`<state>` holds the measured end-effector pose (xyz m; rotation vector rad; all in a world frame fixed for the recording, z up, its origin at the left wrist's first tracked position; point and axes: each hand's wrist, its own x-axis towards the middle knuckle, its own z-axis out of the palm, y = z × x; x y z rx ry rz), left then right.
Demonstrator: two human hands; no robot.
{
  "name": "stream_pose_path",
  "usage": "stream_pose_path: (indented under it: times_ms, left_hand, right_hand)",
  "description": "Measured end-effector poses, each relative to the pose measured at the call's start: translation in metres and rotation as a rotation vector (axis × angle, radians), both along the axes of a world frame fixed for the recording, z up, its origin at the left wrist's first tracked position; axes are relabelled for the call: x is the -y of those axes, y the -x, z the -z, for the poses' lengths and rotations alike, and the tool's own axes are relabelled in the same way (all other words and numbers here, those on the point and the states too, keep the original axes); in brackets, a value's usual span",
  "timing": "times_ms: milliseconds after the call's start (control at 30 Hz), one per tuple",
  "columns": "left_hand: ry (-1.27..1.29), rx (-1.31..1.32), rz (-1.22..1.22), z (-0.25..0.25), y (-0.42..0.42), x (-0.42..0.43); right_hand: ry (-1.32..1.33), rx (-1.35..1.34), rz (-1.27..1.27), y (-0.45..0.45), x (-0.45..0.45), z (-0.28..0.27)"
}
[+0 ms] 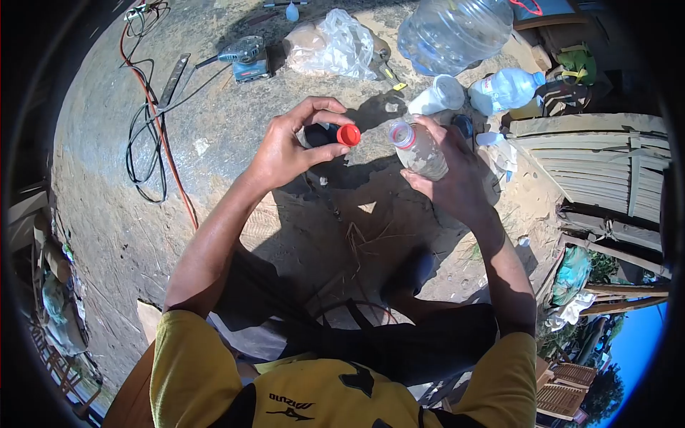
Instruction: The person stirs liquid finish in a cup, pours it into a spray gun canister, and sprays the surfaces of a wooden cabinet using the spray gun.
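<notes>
Between the thumb and fingers of my left hand (289,146) is a red bottle cap (348,135), its hollow side facing me. My right hand (457,171) is wrapped round a small clear plastic bottle (426,155). The bottle is tilted with its uncapped mouth toward the cap, a short gap apart. A pale, patchy layer shows through its wall; I cannot tell what it is. Just beyond the right hand lie a white plastic cup (439,95) and a clear water bottle (505,90) on its side.
A large clear plastic jug (455,36) lies at the back right, near a clear plastic bag (335,46). An electric sander (245,53) rests at the back, left of the bag. Black and orange cords (153,114) run along the left ground. Wooden slats (599,153) stand at right.
</notes>
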<state>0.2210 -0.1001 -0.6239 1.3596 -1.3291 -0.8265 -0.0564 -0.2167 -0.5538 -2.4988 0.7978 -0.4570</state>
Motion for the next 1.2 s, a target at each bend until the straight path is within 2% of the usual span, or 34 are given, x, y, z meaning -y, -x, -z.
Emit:
stream_pose_path:
  times_ms: [133, 233, 333, 400, 600, 667, 733, 800, 867, 933, 967, 1033, 1067, 1100, 1167, 1200]
  left_hand:
    - [-0.066, 0.285, -0.002, 0.029, -0.022, 0.012]
    - [-0.072, 0.401, 0.03, 0.056, -0.03, 0.019]
    - [-0.089, 0.545, 0.099, 0.054, -0.033, 0.023]
    - [-0.103, 0.859, 0.18, 0.048, -0.031, 0.024]
    - [0.045, 1.038, 0.304, 0.041, -0.03, 0.033]
    - [0.064, 1.093, 0.34, 0.037, -0.025, 0.036]
    - [0.031, 1.279, 0.343, 0.03, -0.016, 0.038]
    - [0.008, 1.307, 0.373, 0.033, -0.014, 0.042]
    - [-0.013, 1.337, 0.399, 0.03, -0.009, 0.044]
    - [-0.193, 1.375, 0.415, 0.02, 0.001, 0.048]
    - [-0.191, 1.379, 0.416, 0.019, 0.0, 0.049]
    - [-0.138, 1.197, 0.394, 0.019, 0.0, 0.052]
    - [-0.135, 1.201, 0.398, 0.019, -0.001, 0.052]
    - [-0.128, 1.158, 0.389, 0.019, -0.002, 0.052]
    - [-0.106, 1.125, 0.373, 0.016, -0.006, 0.058]
    - [-0.122, 1.004, 0.387, 0.015, -0.009, 0.059]
  right_hand:
    - [-0.043, 0.022, 0.011, 0.017, 0.005, 0.023]
    - [-0.101, 0.017, 0.05, 0.027, 0.009, 0.034]
    - [-0.143, 0.04, 0.041, 0.04, 0.015, 0.046]
    - [-0.165, 0.055, 0.041, 0.047, 0.019, 0.054]
    - [-0.159, 0.04, 0.1, 0.055, 0.017, 0.064]
    - [-0.118, 0.111, 0.016, 0.055, 0.021, 0.074]
    - [-0.105, 0.096, 0.028, 0.054, 0.02, 0.081]
    - [-0.091, 0.083, 0.03, 0.051, 0.02, 0.086]
    - [-0.215, 0.052, -0.015, 0.048, 0.023, 0.091]
    - [-0.195, 0.076, -0.041, 0.042, 0.026, 0.098]
    - [-0.175, 0.095, -0.067, 0.039, 0.026, 0.1]
    - [-0.167, 0.064, -0.029, 0.032, 0.025, 0.103]
    - [-0.164, 0.029, 0.005, 0.03, 0.023, 0.108]
    - [-0.273, 0.1, -0.029, 0.027, 0.027, 0.114]
    - [-0.308, 0.086, -0.004, 0.019, 0.029, 0.119]
    - [-0.356, 0.064, 0.018, 0.014, 0.029, 0.12]
